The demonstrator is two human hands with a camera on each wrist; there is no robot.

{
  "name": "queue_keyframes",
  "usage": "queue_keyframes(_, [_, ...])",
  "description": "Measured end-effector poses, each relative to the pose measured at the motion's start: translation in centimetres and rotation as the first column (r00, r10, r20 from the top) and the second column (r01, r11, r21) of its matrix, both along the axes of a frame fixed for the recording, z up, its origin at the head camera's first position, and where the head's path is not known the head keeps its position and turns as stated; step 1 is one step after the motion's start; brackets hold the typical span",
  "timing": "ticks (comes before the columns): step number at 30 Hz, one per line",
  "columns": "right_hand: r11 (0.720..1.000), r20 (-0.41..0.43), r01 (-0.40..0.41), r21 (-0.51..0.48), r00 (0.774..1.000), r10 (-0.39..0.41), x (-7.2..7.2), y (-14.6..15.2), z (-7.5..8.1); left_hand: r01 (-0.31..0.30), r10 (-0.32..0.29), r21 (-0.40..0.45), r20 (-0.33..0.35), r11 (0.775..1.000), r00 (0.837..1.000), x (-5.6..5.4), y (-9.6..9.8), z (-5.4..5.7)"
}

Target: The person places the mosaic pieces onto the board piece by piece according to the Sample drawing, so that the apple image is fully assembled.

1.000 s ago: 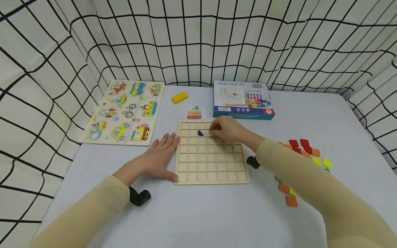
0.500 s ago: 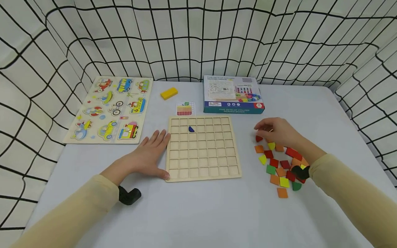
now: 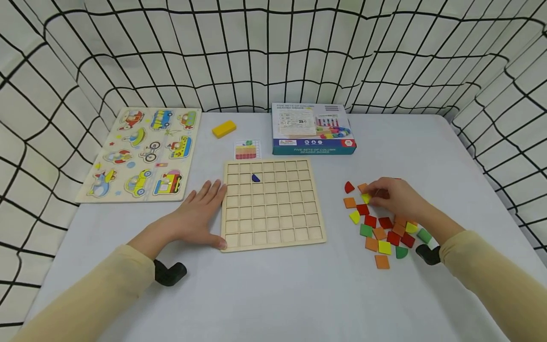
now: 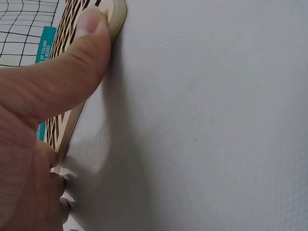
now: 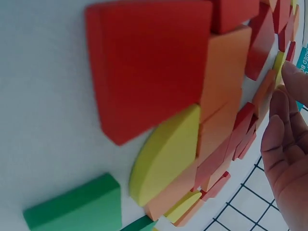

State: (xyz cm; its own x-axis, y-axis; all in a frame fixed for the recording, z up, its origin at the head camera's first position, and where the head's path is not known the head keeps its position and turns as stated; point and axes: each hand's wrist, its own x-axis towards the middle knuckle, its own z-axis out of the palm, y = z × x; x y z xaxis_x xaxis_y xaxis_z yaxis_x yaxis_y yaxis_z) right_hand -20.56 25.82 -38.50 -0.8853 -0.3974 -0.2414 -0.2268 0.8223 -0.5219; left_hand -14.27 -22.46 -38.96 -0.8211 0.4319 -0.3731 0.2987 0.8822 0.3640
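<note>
My left hand [image 3: 195, 219] lies with fingers spread against the left edge of the wooden grid board [image 3: 273, 204]. In the left wrist view its thumb [image 4: 82, 62] presses on the board's corner. One dark blue curved tile [image 3: 255, 178] sits in an upper cell of the board. At the right, my right hand [image 3: 397, 197] pinches a small yellow tile [image 3: 366, 198] at the far side of a scatter of tiles. The right wrist view shows thumb and fingers [image 5: 274, 139] meeting at that yellow tile [image 5: 279, 62], which they partly hide.
Red tiles [image 3: 370, 221], orange tiles [image 3: 382, 261] and green tiles [image 3: 401, 252] lie loose at right. Behind the board are a picture card [image 3: 247, 149], a yellow block [image 3: 224, 128] and a printed box [image 3: 314, 128]. A vehicle puzzle [image 3: 141, 156] lies at far left; black netting surrounds the table.
My right hand has left the grid board, swung right to the loose tiles and come down on the yellow one. My left hand stays at the board's edge. The head view has shifted.
</note>
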Motion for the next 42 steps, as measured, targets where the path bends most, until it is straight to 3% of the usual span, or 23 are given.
queue_keyframes(13, [0.999, -0.043, -0.052, 0.016, 0.998, 0.053, 0.7, -0.1, -0.1, 0.009, -0.009, 0.000, -0.010, 1.000, 1.000, 0.1, 0.0, -0.1])
queue_keyframes(22, [0.988, -0.067, -0.152, -0.016, 0.986, 0.150, 4.7, 0.6, -0.6, 0.011, -0.011, 0.001, -0.006, 1.000, 1.000, -0.2, 0.0, -0.4])
queue_keyframes(31, [0.993, -0.101, -0.107, -0.041, 0.990, 0.102, 6.9, 2.7, -0.6, 0.000, 0.000, -0.016, -0.011, 1.000, 1.000, -0.1, 0.0, -0.3])
queue_keyframes(37, [0.996, -0.024, -0.092, 0.018, 0.995, 0.092, 9.2, 5.3, -0.5, 0.003, -0.003, -0.015, -0.012, 1.000, 1.000, -0.1, 0.1, -0.3])
queue_keyframes(42, [0.994, -0.062, -0.092, 0.067, 0.993, 0.096, 10.6, 5.8, -1.1, 0.008, -0.009, -0.013, -0.008, 1.000, 1.000, -0.2, 0.3, -0.4])
